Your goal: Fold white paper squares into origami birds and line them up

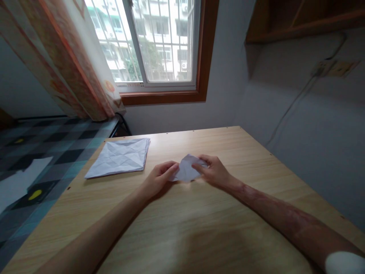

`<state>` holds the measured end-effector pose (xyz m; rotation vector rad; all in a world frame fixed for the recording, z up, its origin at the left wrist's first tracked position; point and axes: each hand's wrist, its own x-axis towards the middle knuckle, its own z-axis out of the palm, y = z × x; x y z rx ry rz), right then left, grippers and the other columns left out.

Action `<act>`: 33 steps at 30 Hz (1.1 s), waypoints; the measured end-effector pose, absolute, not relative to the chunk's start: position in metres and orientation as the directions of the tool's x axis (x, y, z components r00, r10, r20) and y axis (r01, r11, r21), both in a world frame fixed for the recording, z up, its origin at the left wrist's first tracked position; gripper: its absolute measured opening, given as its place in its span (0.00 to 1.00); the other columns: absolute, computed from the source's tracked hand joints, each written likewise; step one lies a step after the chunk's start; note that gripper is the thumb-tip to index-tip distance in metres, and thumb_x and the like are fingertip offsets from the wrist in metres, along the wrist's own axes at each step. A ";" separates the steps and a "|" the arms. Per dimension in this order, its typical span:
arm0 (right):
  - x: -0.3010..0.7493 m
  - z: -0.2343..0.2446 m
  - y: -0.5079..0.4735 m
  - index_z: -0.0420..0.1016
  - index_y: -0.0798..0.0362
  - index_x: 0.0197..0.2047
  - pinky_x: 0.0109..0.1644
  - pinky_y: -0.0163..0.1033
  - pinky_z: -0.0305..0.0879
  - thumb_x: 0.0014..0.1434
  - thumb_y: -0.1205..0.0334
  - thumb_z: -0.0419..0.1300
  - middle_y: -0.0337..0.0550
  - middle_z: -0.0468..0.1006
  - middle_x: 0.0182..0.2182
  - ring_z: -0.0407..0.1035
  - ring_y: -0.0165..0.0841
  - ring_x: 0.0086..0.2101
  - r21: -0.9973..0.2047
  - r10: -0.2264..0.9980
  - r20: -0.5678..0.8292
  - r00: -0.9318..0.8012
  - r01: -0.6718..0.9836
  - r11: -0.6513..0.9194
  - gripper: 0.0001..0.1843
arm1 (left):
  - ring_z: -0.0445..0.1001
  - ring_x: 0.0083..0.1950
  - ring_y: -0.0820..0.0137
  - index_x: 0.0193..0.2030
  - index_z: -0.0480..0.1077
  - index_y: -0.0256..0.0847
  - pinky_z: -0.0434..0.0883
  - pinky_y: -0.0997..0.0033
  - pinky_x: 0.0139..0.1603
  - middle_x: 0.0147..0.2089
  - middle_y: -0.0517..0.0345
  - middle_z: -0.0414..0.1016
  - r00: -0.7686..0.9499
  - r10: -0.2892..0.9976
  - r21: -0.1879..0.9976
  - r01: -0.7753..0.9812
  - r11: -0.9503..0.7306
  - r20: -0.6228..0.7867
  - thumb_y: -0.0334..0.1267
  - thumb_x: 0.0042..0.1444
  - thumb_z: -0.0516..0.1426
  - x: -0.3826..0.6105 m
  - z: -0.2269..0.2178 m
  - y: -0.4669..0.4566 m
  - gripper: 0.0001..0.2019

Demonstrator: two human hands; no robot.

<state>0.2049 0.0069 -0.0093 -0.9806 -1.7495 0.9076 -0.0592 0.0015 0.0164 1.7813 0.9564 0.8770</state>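
Note:
Between my two hands is a small folded piece of white paper point(187, 167), held just over the wooden table point(182, 220). My left hand point(162, 174) pinches its left edge, thumb on top. On the other side, my right hand point(214, 170) grips the right edge, with the thumb pressed on the paper's face and the fingers behind it. The fingers under the paper are partly hidden. To the left of my left hand lies a stack of creased white paper sheets point(121, 156).
A bed with a checked cover point(76, 142) adjoins the table's left side, with loose white sheets point(25, 180) on it. Behind the table are a wall, a barred window point(168, 45) and a curtain point(76, 57). A cable point(291, 108) hangs from a socket at right, below a wooden shelf point(308, 28).

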 end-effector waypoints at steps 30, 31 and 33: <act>0.210 -0.021 0.019 0.82 0.51 0.32 0.43 0.42 0.65 0.64 0.60 0.73 0.41 0.79 0.34 0.71 0.37 0.37 -0.646 0.869 0.450 -0.207 0.597 0.476 0.09 | 0.83 0.55 0.60 0.52 0.83 0.46 0.79 0.57 0.60 0.55 0.50 0.86 0.623 0.658 0.405 0.519 -0.753 0.423 0.39 0.76 0.57 -0.071 -0.005 0.015 0.12; 0.210 -0.021 0.018 0.81 0.52 0.32 0.44 0.42 0.64 0.64 0.60 0.73 0.41 0.78 0.33 0.70 0.37 0.37 -0.633 0.866 0.442 -0.232 0.604 0.485 0.10 | 0.83 0.55 0.60 0.53 0.83 0.46 0.79 0.58 0.61 0.55 0.50 0.86 0.634 0.648 0.418 0.498 -0.759 0.422 0.39 0.76 0.57 -0.073 -0.004 0.017 0.12; 0.210 -0.021 0.018 0.79 0.51 0.30 0.44 0.42 0.64 0.65 0.61 0.72 0.40 0.77 0.33 0.70 0.37 0.38 -0.619 0.859 0.446 -0.250 0.607 0.498 0.12 | 0.84 0.56 0.61 0.53 0.83 0.45 0.79 0.59 0.62 0.55 0.50 0.86 0.646 0.636 0.440 0.467 -0.767 0.422 0.39 0.76 0.57 -0.077 -0.003 0.020 0.12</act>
